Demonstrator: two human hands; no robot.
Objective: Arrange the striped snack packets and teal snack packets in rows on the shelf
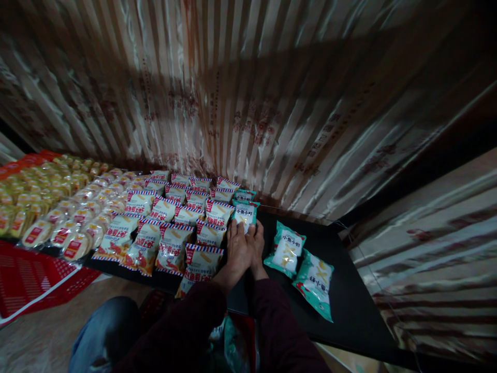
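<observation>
A teal-and-white snack bag (245, 211) leans at the back of the black shelf, in front of another teal bag (244, 195). On its lower front lie the fingers of my left hand (238, 249), and my right hand (256, 245) grips its lower right side. My hands are close together, and parts of the fingers are hidden against the bag. Just left stand rows of white snack bags (209, 235) with red lettering and striped edges. To the right, two teal bags, one nearer the back (286, 249) and one nearer the front (315, 284), lie on the shelf.
Round wrapped snacks (75, 243) and yellow packets (29, 199) fill the shelf's left end. A red basket (34, 282) stands below. Plastic-wrapped corrugated sheeting (252, 103) rises behind the black shelf (349, 311). More teal bags (233, 347) show beneath my arms.
</observation>
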